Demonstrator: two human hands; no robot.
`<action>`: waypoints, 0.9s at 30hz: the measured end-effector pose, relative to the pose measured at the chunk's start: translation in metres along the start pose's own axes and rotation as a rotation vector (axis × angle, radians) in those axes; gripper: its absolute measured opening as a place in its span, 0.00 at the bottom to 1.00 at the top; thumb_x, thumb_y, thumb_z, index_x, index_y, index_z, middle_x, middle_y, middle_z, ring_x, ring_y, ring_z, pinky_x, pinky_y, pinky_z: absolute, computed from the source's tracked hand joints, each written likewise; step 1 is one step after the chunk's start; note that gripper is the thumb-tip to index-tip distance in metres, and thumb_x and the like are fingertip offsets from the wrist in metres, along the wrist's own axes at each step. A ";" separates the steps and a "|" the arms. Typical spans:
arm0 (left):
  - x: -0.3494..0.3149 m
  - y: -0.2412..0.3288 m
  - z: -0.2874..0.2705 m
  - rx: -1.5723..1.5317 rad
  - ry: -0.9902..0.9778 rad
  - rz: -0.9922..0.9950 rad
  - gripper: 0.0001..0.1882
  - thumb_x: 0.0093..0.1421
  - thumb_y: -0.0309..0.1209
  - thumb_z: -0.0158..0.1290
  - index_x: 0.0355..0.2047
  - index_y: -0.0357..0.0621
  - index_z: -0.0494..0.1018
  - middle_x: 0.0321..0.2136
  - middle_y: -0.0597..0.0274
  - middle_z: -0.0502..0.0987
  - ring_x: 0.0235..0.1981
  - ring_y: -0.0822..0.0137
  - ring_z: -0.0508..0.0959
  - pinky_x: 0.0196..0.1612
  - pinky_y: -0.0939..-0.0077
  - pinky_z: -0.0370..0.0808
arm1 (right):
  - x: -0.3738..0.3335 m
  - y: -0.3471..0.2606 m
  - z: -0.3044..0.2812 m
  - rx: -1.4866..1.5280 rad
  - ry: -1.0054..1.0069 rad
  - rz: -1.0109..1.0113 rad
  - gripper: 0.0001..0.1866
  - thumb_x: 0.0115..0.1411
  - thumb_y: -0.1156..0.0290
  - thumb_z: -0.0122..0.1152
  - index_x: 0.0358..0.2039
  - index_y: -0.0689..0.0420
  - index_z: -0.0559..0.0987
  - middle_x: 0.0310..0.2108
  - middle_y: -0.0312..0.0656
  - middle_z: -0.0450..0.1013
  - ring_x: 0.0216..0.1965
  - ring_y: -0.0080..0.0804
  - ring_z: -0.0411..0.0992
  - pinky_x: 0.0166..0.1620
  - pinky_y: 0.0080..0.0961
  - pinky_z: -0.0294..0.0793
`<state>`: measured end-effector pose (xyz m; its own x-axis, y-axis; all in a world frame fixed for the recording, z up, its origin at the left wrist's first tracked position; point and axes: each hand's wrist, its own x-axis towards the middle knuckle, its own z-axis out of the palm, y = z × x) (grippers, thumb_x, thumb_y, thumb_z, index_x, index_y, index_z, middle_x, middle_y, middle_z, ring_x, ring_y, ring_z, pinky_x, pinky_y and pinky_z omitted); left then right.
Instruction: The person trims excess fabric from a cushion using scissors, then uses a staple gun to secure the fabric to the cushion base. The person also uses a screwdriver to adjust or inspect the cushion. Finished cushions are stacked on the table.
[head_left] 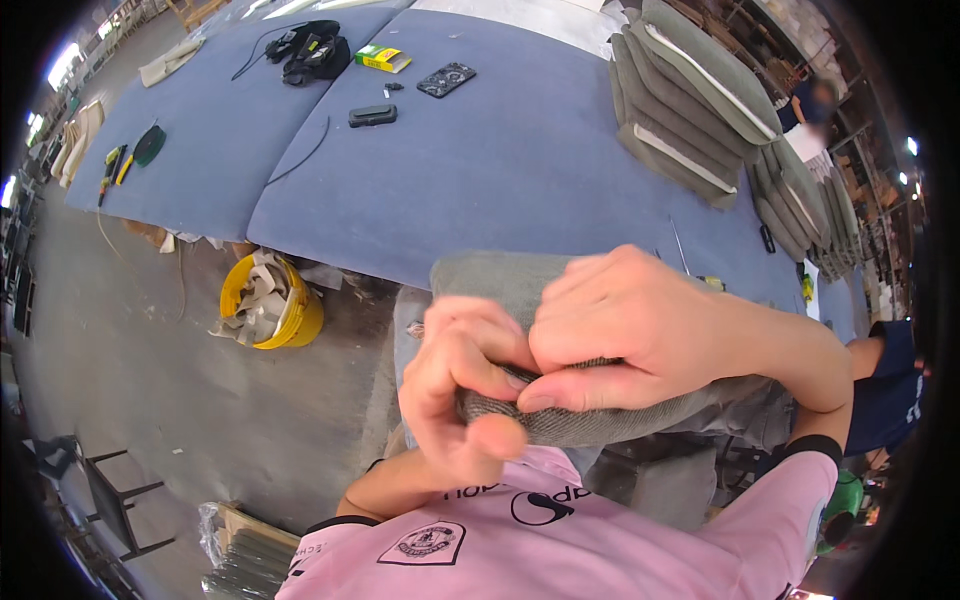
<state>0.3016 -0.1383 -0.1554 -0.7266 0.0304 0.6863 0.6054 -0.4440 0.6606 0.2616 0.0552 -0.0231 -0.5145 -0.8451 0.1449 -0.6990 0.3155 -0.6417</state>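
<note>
A grey upholstered cushion (490, 275) is held in front of the pink shirt (600, 530), at the near edge of the blue-covered worktable (450, 180); whether it is supported by the table cannot be told. Its near edge, in ribbed grey fabric, is grasped by both hands, which are brought together there. The fabric is pinched by the left hand (450, 375) with curled fingers, while the same edge is gripped by the right hand (625, 330), whose thumb is laid along it, pointing to the left. What is pressed exactly between the fingertips is partly hidden by the hands.

On the table's far right, similar grey cushions (665, 125) are piled, with pale strips shown along their edges; a second stack (800, 200) is placed just beside. Toward the far side, a dark patterned phone (446, 79), a dark oblong case (372, 116), a yellow-and-green box (383, 58) and a black bag (315, 58) are set out. At the left, a green roll (149, 146) is laid near a yellow-handled tool (125, 168). On the floor, a yellow bucket (305, 320) is filled with pale scraps (262, 300).
</note>
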 end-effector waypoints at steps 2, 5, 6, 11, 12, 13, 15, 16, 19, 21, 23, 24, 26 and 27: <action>0.005 -0.001 -0.001 0.040 0.121 -0.048 0.22 0.72 0.54 0.50 0.41 0.46 0.69 0.55 0.47 0.74 0.52 0.58 0.70 0.58 0.55 0.67 | -0.004 -0.004 0.014 0.164 0.073 0.077 0.18 0.68 0.65 0.69 0.23 0.57 0.74 0.18 0.40 0.67 0.20 0.40 0.66 0.25 0.37 0.62; 0.002 -0.003 0.008 -0.027 0.291 -0.204 0.38 0.69 0.69 0.45 0.59 0.48 0.66 0.72 0.44 0.59 0.70 0.51 0.60 0.69 0.46 0.61 | -0.015 -0.003 0.040 0.221 0.250 0.138 0.18 0.66 0.69 0.69 0.21 0.59 0.73 0.16 0.42 0.65 0.19 0.40 0.65 0.25 0.36 0.61; -0.007 -0.012 0.009 -0.004 0.288 -0.190 0.40 0.68 0.69 0.47 0.64 0.49 0.64 0.74 0.44 0.56 0.74 0.49 0.58 0.72 0.45 0.59 | -0.015 -0.001 0.046 0.204 0.313 0.142 0.18 0.66 0.70 0.69 0.20 0.59 0.74 0.15 0.42 0.65 0.19 0.40 0.65 0.25 0.36 0.61; -0.003 -0.009 0.026 -0.380 0.177 -0.353 0.42 0.67 0.59 0.56 0.73 0.56 0.56 0.81 0.45 0.45 0.80 0.48 0.53 0.78 0.48 0.56 | -0.004 0.003 0.080 0.077 0.735 0.124 0.15 0.64 0.72 0.70 0.21 0.59 0.77 0.16 0.42 0.67 0.19 0.37 0.66 0.25 0.35 0.62; 0.014 -0.009 0.020 -0.352 0.139 -0.324 0.39 0.67 0.58 0.57 0.70 0.56 0.60 0.81 0.41 0.46 0.77 0.46 0.58 0.76 0.47 0.61 | 0.002 0.001 0.081 0.033 0.817 0.102 0.15 0.64 0.72 0.70 0.22 0.59 0.77 0.16 0.42 0.67 0.19 0.37 0.67 0.25 0.35 0.62; 0.032 -0.007 0.015 -0.373 0.061 -0.292 0.39 0.66 0.57 0.59 0.69 0.54 0.61 0.81 0.40 0.45 0.77 0.45 0.60 0.76 0.48 0.62 | 0.009 -0.006 0.078 0.039 0.898 0.073 0.14 0.64 0.72 0.70 0.22 0.59 0.77 0.17 0.42 0.67 0.19 0.38 0.67 0.25 0.35 0.62; 0.081 0.002 0.011 -0.427 -0.124 -0.221 0.39 0.64 0.55 0.63 0.67 0.49 0.64 0.80 0.39 0.45 0.75 0.44 0.62 0.75 0.49 0.63 | 0.023 -0.021 0.064 0.026 1.077 0.011 0.14 0.63 0.73 0.71 0.22 0.59 0.77 0.17 0.43 0.68 0.20 0.39 0.68 0.26 0.35 0.63; 0.109 0.013 0.018 -0.381 -0.249 -0.179 0.38 0.64 0.55 0.63 0.66 0.48 0.66 0.79 0.38 0.50 0.75 0.45 0.63 0.75 0.49 0.62 | 0.022 -0.026 0.053 -0.032 1.144 -0.089 0.15 0.67 0.71 0.69 0.24 0.60 0.77 0.18 0.39 0.69 0.20 0.29 0.66 0.26 0.30 0.62; 0.196 0.047 0.052 -0.181 -0.702 -0.132 0.40 0.67 0.54 0.57 0.72 0.45 0.64 0.74 0.40 0.63 0.73 0.53 0.65 0.74 0.58 0.61 | 0.018 -0.055 0.027 0.271 1.405 -0.194 0.17 0.74 0.69 0.66 0.27 0.59 0.76 0.21 0.30 0.67 0.24 0.17 0.62 0.28 0.24 0.60; 0.242 0.057 0.094 -0.090 -1.018 -0.217 0.43 0.70 0.53 0.51 0.78 0.43 0.57 0.72 0.37 0.66 0.70 0.53 0.70 0.71 0.60 0.66 | 0.007 -0.057 0.015 0.343 1.590 -0.222 0.16 0.79 0.65 0.60 0.31 0.55 0.75 0.26 0.23 0.65 0.29 0.10 0.58 0.30 0.18 0.58; 0.273 0.042 0.129 0.034 -1.341 -0.252 0.41 0.72 0.50 0.49 0.79 0.43 0.57 0.73 0.43 0.67 0.71 0.56 0.69 0.73 0.61 0.63 | -0.005 -0.046 0.018 0.470 1.754 -0.230 0.14 0.79 0.61 0.57 0.34 0.51 0.75 0.28 0.20 0.65 0.28 0.09 0.59 0.30 0.18 0.59; 0.280 0.029 0.149 0.079 -1.506 -0.259 0.40 0.73 0.48 0.49 0.80 0.43 0.57 0.73 0.46 0.67 0.72 0.58 0.68 0.74 0.61 0.61 | -0.013 -0.028 0.023 0.470 1.816 -0.252 0.14 0.79 0.58 0.57 0.36 0.49 0.76 0.29 0.20 0.65 0.30 0.07 0.60 0.30 0.17 0.60; 0.277 -0.017 0.170 0.126 -1.619 -0.347 0.34 0.78 0.46 0.45 0.78 0.46 0.61 0.71 0.51 0.70 0.73 0.60 0.66 0.76 0.63 0.57 | -0.020 0.010 0.031 0.639 1.960 -0.148 0.14 0.79 0.57 0.57 0.35 0.49 0.76 0.29 0.20 0.66 0.29 0.08 0.61 0.29 0.17 0.60; 0.274 -0.042 0.174 0.179 -1.625 -0.350 0.33 0.78 0.46 0.45 0.78 0.48 0.61 0.71 0.51 0.70 0.73 0.60 0.66 0.76 0.63 0.57 | -0.024 0.030 0.032 0.745 2.018 -0.090 0.15 0.79 0.57 0.58 0.35 0.49 0.76 0.29 0.21 0.67 0.29 0.09 0.61 0.29 0.18 0.60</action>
<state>0.1331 0.0445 0.0579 0.1749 0.9845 0.0123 0.6080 -0.1178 0.7851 0.2689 0.0707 -0.0702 -0.5390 0.8032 0.2535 -0.7308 -0.2963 -0.6150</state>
